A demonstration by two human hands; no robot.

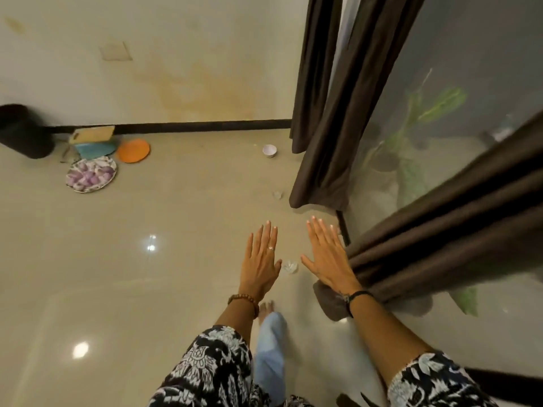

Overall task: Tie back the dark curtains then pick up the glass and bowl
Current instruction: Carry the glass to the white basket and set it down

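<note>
Dark brown curtains hang along a glass door: a far panel and a near panel swept toward me. My left hand and my right hand are stretched out flat over the floor, fingers apart, holding nothing. The right hand lies just beside the near curtain's folds. A small clear glass stands on the floor between my hands. Another small clear glass sits farther off, by the far curtain's hem. A little white bowl rests on the floor near the wall.
By the wall at left lie an orange plate, a patterned purple plate, a blue piece, a wooden board and a black cylinder. Plants show behind the glass. My bare foot is below my hands.
</note>
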